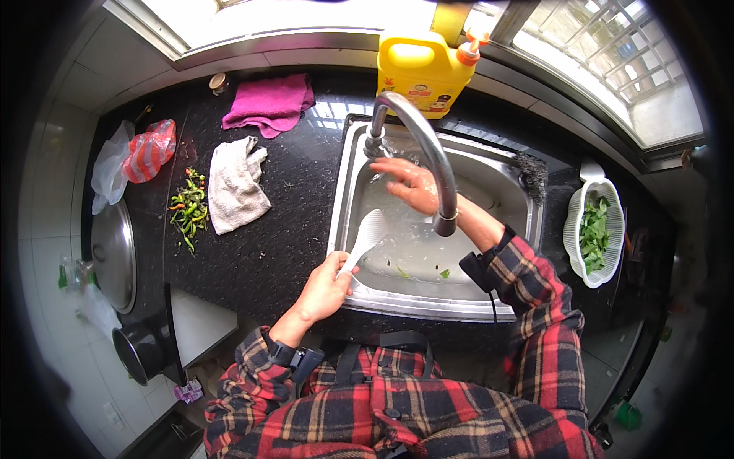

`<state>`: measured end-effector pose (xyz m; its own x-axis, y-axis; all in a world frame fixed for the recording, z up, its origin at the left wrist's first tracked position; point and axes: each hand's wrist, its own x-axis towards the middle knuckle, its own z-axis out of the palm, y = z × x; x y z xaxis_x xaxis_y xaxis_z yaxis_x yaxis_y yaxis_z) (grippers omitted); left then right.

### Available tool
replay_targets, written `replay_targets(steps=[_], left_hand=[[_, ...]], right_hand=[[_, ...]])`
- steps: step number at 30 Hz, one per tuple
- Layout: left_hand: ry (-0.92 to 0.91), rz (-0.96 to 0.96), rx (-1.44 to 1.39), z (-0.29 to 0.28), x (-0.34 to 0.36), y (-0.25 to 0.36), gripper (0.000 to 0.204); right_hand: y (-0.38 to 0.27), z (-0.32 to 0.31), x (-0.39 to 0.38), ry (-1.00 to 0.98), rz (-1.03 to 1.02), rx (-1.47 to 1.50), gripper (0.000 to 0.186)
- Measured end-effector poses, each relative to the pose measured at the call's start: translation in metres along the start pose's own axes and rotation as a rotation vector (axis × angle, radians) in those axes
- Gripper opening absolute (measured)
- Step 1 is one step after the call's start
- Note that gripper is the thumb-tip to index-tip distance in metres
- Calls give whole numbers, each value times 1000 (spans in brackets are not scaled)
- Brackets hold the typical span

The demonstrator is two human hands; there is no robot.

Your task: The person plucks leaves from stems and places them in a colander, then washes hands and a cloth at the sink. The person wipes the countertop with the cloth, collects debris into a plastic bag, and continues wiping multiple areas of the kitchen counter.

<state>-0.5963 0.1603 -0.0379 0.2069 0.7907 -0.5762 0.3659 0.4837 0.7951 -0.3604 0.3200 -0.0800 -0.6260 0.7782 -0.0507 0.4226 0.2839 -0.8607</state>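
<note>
My left hand (321,291) is wrapped round the handle of a white rice paddle (371,229). The paddle's broad blade tilts up over the left side of a steel sink (413,304). Cloudy water and bits of green leaf show in the basin. My right hand (415,186) is over the sink's far part, fingers stretched out towards the base of the curved metal tap (417,126). Nothing shows in that hand, and I cannot tell whether its fingertips touch the tap. The tap's spout passes in front of my right wrist.
Left of the sink lie a whitish cloth (235,186), green and red chillies (190,208), a pink towel (267,103) and a metal lid (115,256). A yellow jug (417,76) stands behind the tap. A white basket (614,252) of green leaves sits at the right.
</note>
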Motion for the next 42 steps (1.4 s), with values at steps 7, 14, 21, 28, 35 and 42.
replay_targets(steps=[7, 14, 21, 28, 35, 42], left_hand=[[-53, -40, -39, -10, -9, -4, 28], [-21, 98, -2, -21, -12, -8, 26], [114, 334, -34, -10, -22, 4, 25], [216, 470, 541, 28, 0, 9, 26], [299, 528, 703, 63, -8, 9, 32], [392, 596, 720, 83, -19, 13, 36]], right_hand=[[-30, -7, 15, -76, -52, -178, 28], [-38, -30, 10, 136, 482, 266, 28], [-50, -74, -51, 160, 313, 661, 37], [16, -14, -133, -6, 571, -143, 32], [2, -44, -161, -17, 519, -336, 32], [-20, -42, -184, -67, 477, -25, 30]])
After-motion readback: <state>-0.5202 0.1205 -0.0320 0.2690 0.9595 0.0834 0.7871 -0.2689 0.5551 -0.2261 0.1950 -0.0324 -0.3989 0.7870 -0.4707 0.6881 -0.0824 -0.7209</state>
